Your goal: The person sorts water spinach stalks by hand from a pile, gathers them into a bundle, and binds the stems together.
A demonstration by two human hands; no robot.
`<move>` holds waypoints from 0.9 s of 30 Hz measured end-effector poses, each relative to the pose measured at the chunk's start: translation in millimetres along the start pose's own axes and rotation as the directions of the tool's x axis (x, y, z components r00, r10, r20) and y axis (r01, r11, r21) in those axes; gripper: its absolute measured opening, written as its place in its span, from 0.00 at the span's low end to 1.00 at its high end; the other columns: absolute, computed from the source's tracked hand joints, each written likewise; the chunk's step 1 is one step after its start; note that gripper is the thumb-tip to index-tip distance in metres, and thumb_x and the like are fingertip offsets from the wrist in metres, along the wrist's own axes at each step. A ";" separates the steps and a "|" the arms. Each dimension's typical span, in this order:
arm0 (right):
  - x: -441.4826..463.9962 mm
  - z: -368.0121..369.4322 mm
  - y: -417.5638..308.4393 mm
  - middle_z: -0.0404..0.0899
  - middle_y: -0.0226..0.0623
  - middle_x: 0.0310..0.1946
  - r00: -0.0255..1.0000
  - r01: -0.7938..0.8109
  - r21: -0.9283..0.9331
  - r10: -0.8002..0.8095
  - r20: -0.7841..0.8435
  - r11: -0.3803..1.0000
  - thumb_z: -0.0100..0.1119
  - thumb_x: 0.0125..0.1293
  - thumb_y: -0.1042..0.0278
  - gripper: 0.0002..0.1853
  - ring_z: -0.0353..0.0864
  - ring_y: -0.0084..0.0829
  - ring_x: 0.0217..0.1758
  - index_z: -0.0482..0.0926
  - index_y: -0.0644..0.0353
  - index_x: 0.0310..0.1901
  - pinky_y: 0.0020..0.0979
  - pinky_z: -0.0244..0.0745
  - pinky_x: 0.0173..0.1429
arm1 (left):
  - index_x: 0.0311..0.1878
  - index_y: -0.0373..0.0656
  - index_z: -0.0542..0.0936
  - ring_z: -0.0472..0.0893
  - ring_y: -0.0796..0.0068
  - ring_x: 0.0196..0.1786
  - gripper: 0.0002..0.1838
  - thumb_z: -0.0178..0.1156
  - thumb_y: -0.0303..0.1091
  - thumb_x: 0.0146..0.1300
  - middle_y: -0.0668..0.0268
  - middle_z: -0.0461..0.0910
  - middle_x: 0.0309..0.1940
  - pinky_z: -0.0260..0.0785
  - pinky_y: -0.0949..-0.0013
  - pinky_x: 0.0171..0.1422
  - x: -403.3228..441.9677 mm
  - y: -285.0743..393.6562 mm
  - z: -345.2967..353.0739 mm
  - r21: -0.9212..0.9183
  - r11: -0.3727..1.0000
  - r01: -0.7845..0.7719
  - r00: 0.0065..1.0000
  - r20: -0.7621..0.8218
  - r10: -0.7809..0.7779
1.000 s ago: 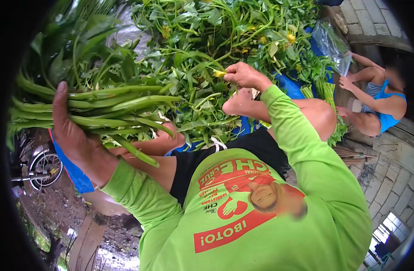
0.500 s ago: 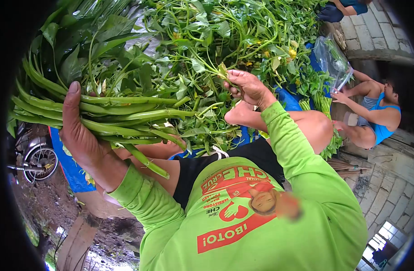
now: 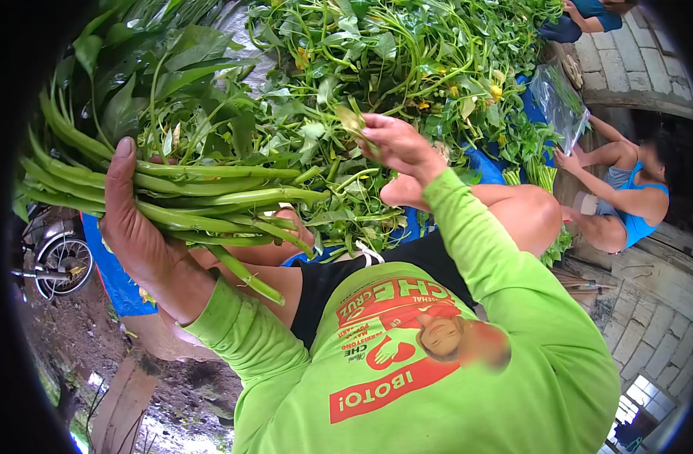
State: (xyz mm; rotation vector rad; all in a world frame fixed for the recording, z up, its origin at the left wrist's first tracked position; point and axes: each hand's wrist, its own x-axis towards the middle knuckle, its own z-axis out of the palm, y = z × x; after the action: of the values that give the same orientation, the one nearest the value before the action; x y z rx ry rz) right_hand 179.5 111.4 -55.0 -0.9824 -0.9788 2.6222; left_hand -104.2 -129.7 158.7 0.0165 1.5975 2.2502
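My left hand [image 3: 146, 227] is wrapped around a thick bunch of water spinach [image 3: 233, 185], thumb over the top. The cut stem ends point toward the right, and the broad leaves fan out at the upper left. One stem [image 3: 244, 274] slants down out of the bunch toward my lap. Out past the stem ends, my right hand [image 3: 399, 147] pinches a yellowish leaf [image 3: 351, 121] between thumb and fingers, above the loose greens. Part of its stalk is hidden by my fingers.
A large heap of loose greens [image 3: 407, 60] covers the blue sheet [image 3: 486, 163] ahead. At right, a person in a blue top [image 3: 638, 198] holds a clear plastic bag [image 3: 558, 106]. Another person [image 3: 588, 17] is at the top right. A wheel [image 3: 64, 265] shows at left.
My right hand has moved slightly left, and the yellowish leaf in it has shifted left and shows more. The left hand and its bunch stay nearly still.
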 end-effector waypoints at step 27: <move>71.0 -57.2 68.1 0.92 0.48 0.43 0.782 -0.268 -0.901 -0.470 -0.410 0.340 0.69 0.72 0.55 0.19 0.90 0.51 0.45 0.89 0.60 0.55 0.46 0.83 0.55 | 0.49 0.31 0.89 0.87 0.70 0.36 0.14 0.75 0.34 0.72 0.58 0.87 0.37 0.85 0.67 0.45 6.1 -6.1 14.9 0.115 0.993 -0.012 0.996 -0.082 0.022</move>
State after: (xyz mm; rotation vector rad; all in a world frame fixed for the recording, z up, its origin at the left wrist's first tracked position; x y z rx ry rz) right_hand 165.8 115.2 -167.8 -1.7151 -2.2735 1.1075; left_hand -104.8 -112.5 157.1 -0.0339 1.7751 2.1956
